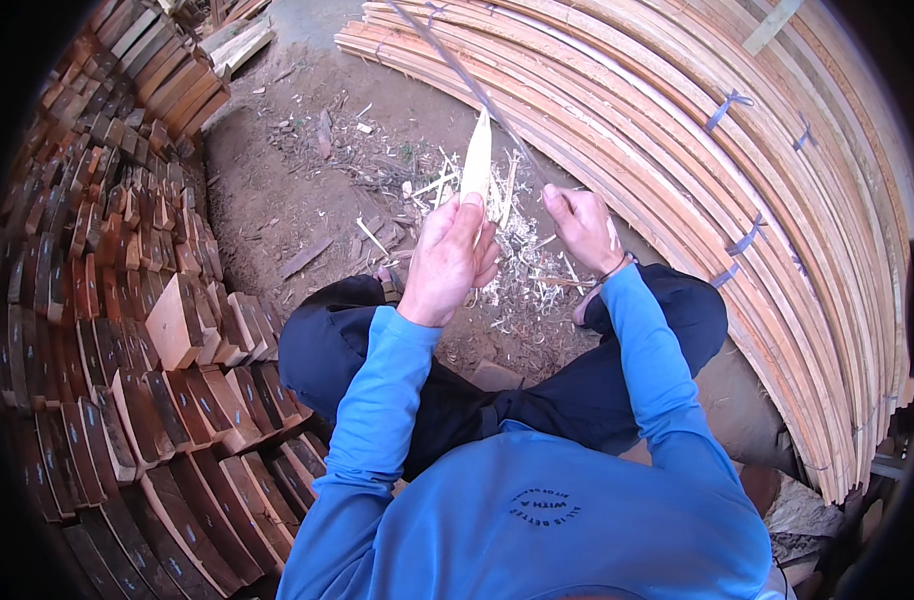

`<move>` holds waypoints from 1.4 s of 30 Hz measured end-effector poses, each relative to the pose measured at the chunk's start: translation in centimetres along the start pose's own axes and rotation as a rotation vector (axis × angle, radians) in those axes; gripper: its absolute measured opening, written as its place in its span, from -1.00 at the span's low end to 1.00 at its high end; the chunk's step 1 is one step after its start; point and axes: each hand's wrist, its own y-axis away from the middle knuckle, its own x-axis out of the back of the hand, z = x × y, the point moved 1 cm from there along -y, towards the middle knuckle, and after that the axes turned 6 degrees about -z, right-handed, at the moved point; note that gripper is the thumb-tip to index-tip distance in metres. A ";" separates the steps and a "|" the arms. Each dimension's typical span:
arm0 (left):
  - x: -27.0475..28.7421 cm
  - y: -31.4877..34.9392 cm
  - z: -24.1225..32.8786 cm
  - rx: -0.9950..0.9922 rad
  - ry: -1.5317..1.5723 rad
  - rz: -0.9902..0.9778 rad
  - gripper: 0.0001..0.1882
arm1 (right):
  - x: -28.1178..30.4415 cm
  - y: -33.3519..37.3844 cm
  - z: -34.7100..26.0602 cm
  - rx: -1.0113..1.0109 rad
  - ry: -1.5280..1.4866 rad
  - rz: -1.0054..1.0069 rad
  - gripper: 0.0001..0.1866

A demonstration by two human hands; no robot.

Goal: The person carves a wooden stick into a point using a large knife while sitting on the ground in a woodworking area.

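Observation:
My left hand (447,255) is closed round the lower part of a pale, pointed wooden stake (478,160), its tapered tip up and away from me. In my right hand (585,230), also closed, is a long, thin, dark blade like a machete (467,82); its grip is hidden in my fist. The blade slants up to the far left, passing close to the stake's tip; whether the two touch I cannot tell. Curled wood shavings (522,262) lie on the ground beneath both hands, between my feet.
Stacked cut wood blocks (177,400) rise close on my left. Long bundled boards (717,220), tied with blue-grey strips, stretch from the far side round to my right. Bare dirt ground (267,200) with loose chips lies ahead. A rough stone-like block (802,515) sits at lower right.

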 end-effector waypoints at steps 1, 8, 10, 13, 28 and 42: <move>-0.1 -0.2 0.0 -0.007 -0.012 -0.022 -0.75 | -0.2 0.3 0.4 -0.008 -0.060 -0.028 -0.33; -0.3 0.0 0.0 0.018 -0.049 0.040 -0.74 | -0.7 1.0 0.2 0.080 -0.062 -0.076 -0.31; 0.0 0.1 0.1 0.018 -0.013 0.014 -0.73 | -0.7 0.1 -0.2 0.047 -0.011 -0.072 -0.29; 0.5 0.0 0.3 0.014 0.047 -0.030 -0.73 | -1.0 0.4 -0.2 0.092 -0.045 -0.044 -0.26; -0.3 0.5 0.3 0.074 0.112 0.004 -0.72 | -1.0 -0.7 1.2 0.029 -0.026 -0.016 -0.28; -0.2 0.7 0.7 0.058 0.110 -0.054 -0.72 | -1.5 -0.5 3.3 0.010 -0.123 0.041 -0.30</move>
